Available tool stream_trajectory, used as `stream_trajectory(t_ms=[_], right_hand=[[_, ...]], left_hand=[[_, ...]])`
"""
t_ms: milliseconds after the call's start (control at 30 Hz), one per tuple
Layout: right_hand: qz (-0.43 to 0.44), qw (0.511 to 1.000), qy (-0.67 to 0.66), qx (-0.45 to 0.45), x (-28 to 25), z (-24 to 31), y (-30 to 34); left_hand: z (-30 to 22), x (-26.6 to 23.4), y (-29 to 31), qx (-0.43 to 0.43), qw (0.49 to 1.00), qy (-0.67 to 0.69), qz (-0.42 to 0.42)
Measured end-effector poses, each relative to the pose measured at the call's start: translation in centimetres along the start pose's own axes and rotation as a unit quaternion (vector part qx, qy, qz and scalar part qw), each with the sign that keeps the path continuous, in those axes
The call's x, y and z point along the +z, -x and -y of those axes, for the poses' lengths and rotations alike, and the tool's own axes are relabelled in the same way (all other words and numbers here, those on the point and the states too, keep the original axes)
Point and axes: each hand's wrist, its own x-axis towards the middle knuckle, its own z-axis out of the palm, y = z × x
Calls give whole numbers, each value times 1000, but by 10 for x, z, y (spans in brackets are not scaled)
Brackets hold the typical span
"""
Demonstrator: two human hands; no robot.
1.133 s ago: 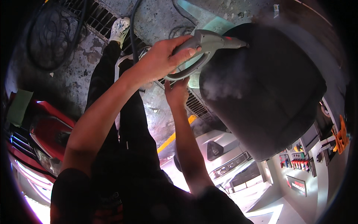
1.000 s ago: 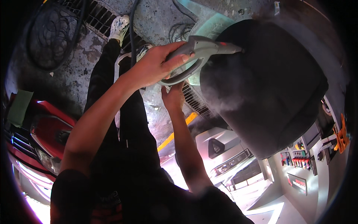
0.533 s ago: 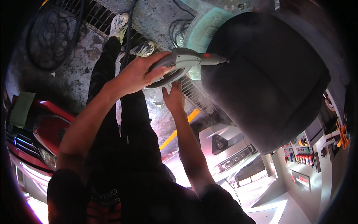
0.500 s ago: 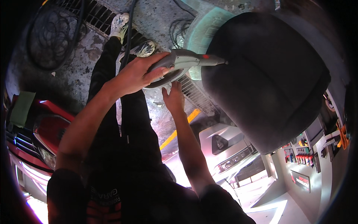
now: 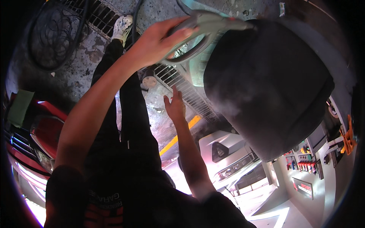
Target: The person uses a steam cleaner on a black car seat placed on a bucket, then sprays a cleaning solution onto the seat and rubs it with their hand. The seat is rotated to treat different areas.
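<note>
My left hand [image 5: 161, 40] is closed round the looped handle of a grey steam gun [image 5: 213, 22]. Its narrow nozzle points right, over the far edge of a large dark padded cushion [image 5: 273, 87], which looks like a car seat part. Pale vapour drifts over the cushion's left side. Whether the nozzle touches the fabric I cannot tell. My right hand [image 5: 176, 107] holds nothing; its fingers are spread above the floor, left of the cushion. Part of a pale teal plastic piece [image 5: 198, 70] shows behind the cushion's left edge.
A metal floor grate [image 5: 182, 85] runs diagonally past my legs. Black hose and cable coils [image 5: 57, 38] lie at far left. A red car [image 5: 47, 135] stands at left, a white car [image 5: 232, 152] at lower right. Tools and bottles [image 5: 306, 166] hang on the right wall.
My left hand has carried the steam gun away from me and to the right, so its nozzle is now at the cushion's far edge. Vapour shows over the cushion. My right hand stays open, slightly lower.
</note>
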Motion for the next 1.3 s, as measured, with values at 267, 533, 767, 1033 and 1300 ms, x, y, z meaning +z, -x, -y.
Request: stream_trajectory(t_ms=[267,533,767,1033,1300], right_hand=[[31,998,-42,33,2,5,7],[57,997,-34,44,7,9,9],[78,994,-61,54,8,11,10],[93,992,-71,53,8,15,4],[94,991,-72,69,20,21,18]], left_hand=[[4,36,30,-52,994,62,66],[-13,33,7,-27,999,9,25],[18,41,62,-94,993,1,70],[11,40,56,-118,989,64,67],[-24,23,37,-81,997,18,-3]])
